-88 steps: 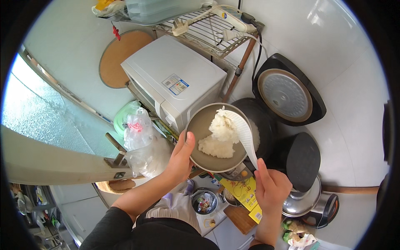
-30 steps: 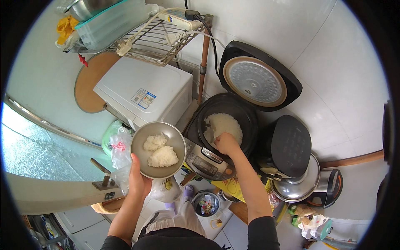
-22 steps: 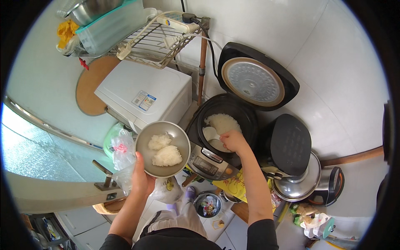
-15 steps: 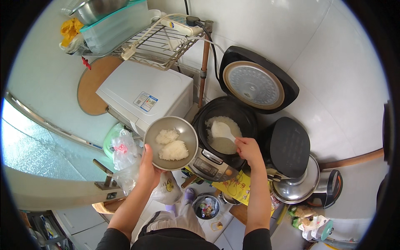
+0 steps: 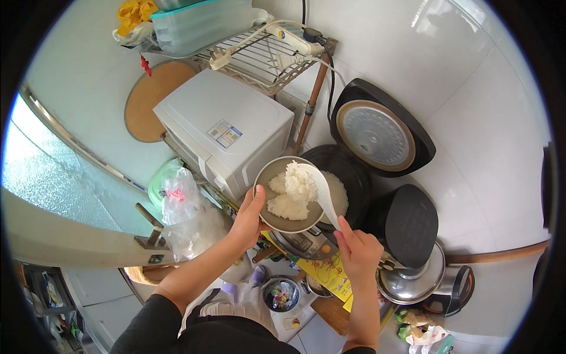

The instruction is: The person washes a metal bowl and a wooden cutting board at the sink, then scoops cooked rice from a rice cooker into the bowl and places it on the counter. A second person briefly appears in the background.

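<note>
My left hand grips a metal bowl by its near left rim, thumb on the edge. Clumps of white rice lie inside it. With my right hand I hold a white rice paddle by its handle; its head, carrying a heap of rice, is over the bowl. Behind and partly under the bowl stands the rice cooker, lid raised, with more rice in its dark pot. The bowl hides part of the cooker's front panel.
A white boxy appliance stands at the left below a wire rack. Right of the cooker are a black appliance and a steel lid. Plastic bags hang at the left. A small bin sits on the floor.
The paddle has come up out of the cooker's pot with rice and moved left over the bowl. The bowl has shifted right, partly covering the cooker. The view has turned slightly.
</note>
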### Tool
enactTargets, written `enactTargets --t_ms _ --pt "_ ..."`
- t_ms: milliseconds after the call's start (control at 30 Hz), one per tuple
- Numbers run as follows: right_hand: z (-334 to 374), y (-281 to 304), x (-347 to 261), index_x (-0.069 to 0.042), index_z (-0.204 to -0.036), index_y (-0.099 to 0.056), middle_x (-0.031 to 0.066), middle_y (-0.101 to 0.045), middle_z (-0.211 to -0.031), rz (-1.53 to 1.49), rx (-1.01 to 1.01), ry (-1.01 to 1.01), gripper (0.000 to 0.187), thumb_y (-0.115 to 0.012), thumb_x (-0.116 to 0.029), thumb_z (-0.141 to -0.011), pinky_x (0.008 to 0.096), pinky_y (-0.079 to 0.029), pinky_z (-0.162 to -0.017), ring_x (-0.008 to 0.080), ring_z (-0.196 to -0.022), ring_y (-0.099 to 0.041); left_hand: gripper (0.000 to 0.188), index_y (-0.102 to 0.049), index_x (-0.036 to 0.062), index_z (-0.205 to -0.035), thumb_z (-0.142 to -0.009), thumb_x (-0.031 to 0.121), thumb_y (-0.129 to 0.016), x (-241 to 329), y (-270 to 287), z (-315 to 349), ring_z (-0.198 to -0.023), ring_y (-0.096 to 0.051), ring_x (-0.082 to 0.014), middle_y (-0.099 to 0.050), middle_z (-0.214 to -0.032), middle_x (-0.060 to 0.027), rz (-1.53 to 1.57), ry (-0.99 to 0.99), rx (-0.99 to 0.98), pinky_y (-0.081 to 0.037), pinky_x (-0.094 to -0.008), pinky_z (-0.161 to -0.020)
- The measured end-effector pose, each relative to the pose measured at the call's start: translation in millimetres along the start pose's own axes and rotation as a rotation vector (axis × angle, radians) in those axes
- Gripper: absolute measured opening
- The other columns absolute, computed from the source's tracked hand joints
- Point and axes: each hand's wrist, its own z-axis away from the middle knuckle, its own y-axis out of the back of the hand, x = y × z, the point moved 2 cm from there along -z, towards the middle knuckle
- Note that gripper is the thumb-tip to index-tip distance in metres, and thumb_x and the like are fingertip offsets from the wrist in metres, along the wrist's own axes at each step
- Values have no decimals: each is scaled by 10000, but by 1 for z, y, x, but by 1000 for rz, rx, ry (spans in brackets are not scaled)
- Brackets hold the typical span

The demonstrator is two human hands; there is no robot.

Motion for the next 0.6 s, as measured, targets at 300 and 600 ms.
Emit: enactTargets --t_ms 300,600 --pt "-3 3 -6 -101 -1015 -662 40 -511 -541 -93 2 -25 314 -706 -93 -704 282 -343 -423 186 -426 -449 630 -248 105 -1349 -899 526 -380 1 2 12 -1031 -544 -190 -447 -1237 -90 5 -13 -25 -547 -338 -694" --pt "9 -11 -16 -56 -1021 -651 119 -546 -580 -271 -50 -249 245 -655 -60 -777 270 -415 -466 186 -457 -506 617 -248 113 -1369 -906 482 -419 3 8 23 -1026 -524 -175 -432 -1237 -84 -121 -79 68 -529 -300 -685"
